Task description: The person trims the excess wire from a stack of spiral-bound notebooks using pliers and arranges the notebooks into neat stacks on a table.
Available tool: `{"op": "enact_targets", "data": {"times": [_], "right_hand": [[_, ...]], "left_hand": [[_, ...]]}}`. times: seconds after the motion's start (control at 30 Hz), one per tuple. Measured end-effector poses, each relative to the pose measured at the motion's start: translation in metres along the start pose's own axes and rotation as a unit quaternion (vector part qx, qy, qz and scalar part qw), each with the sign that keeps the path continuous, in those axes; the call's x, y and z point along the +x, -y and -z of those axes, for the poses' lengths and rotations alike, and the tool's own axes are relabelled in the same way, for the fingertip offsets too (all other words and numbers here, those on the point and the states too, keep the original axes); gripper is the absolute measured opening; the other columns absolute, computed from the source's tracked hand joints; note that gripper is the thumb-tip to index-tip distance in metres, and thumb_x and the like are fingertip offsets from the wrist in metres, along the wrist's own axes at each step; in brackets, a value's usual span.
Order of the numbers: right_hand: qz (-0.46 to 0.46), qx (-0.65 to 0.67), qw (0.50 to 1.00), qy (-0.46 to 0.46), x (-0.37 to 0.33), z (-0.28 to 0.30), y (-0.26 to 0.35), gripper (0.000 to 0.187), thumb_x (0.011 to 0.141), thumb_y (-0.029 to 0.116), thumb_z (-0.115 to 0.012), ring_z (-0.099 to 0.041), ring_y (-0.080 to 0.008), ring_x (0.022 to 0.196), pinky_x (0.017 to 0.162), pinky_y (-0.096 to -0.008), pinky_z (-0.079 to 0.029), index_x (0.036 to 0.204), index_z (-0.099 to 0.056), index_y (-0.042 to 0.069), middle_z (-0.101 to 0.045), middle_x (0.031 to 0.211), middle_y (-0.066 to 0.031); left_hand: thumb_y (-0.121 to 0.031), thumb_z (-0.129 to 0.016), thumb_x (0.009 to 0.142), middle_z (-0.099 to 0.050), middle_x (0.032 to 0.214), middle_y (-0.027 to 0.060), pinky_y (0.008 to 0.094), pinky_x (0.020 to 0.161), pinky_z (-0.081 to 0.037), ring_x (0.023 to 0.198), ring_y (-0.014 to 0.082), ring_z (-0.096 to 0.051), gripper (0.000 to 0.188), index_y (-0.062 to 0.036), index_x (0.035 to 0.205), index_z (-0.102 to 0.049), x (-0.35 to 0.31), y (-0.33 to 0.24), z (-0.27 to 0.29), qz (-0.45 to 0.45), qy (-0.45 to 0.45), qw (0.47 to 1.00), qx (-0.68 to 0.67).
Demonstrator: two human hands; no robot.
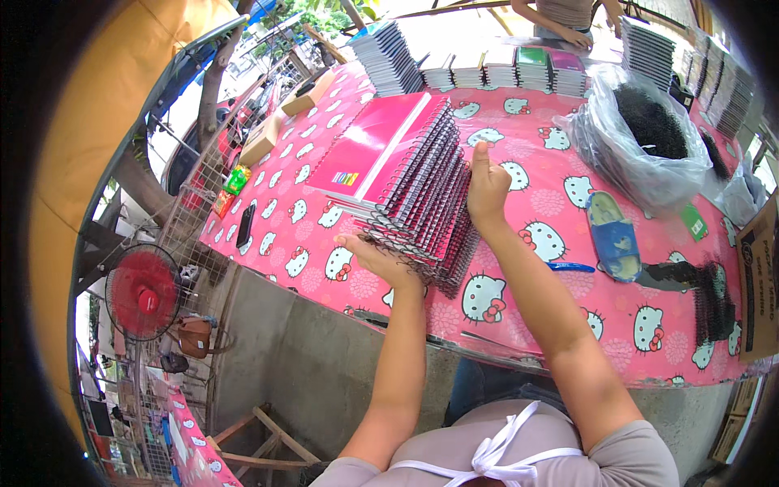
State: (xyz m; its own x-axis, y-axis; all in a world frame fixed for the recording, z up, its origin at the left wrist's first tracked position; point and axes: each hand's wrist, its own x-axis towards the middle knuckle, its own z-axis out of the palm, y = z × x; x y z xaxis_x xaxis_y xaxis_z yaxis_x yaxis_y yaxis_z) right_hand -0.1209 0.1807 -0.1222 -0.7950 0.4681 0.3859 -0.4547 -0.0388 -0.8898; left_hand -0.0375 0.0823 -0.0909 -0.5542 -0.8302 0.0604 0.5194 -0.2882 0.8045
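A slanted stack of pink spiral-bound notebooks (398, 174) lies on a pink cartoon-cat tablecloth (535, 203). My left hand (375, 258) presses flat against the stack's near end, by the wire spirals. My right hand (487, 188) rests upright against the stack's right side, fingers together. Both hands bracket the stack from opposite sides.
A clear bag of black wire spirals (649, 134) sits at right, loose black spirals (710, 296) near the front edge. A blue object (614, 235) and blue pen (570, 266) lie beside my right arm. More notebook stacks (487, 69) line the far edge, where another person's hand (578, 36) rests. A red fan (144, 292) stands left.
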Motion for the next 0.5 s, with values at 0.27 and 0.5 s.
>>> {"op": "enact_targets", "data": {"times": [0.27, 0.5], "right_hand": [[0.084, -0.069, 0.993, 0.054, 0.0, 0.012, -0.001, 0.048, 0.101, 0.04, -0.04, -0.047, -0.0197, 0.078, 0.069, -0.0388, -0.037, 0.077, -0.049, -0.001, -0.052, 0.081, -0.0137], [0.35, -0.015, 0.937, 0.015, -0.042, 0.02, 0.059, 0.065, 0.098, 0.048, -0.038, -0.028, -0.0394, 0.131, 0.109, -0.0483, -0.019, 0.135, -0.033, -0.005, -0.029, 0.141, -0.0263]], "left_hand": [[-0.05, -0.03, 0.101, -0.049, 0.098, 0.0064, 0.0308, 0.086, -0.038, 0.088, 0.0157, -0.046, 0.054, 0.001, 0.101, -0.047, 0.038, 0.028, 0.03, -0.008, 0.108, 0.994, 0.032], [-0.073, -0.025, 0.09, -0.047, 0.137, 0.0126, 0.0411, 0.103, -0.038, 0.122, 0.0261, -0.048, 0.089, -0.0003, 0.14, -0.035, 0.099, -0.009, 0.045, 0.183, 0.338, 0.923, -0.029]]}}
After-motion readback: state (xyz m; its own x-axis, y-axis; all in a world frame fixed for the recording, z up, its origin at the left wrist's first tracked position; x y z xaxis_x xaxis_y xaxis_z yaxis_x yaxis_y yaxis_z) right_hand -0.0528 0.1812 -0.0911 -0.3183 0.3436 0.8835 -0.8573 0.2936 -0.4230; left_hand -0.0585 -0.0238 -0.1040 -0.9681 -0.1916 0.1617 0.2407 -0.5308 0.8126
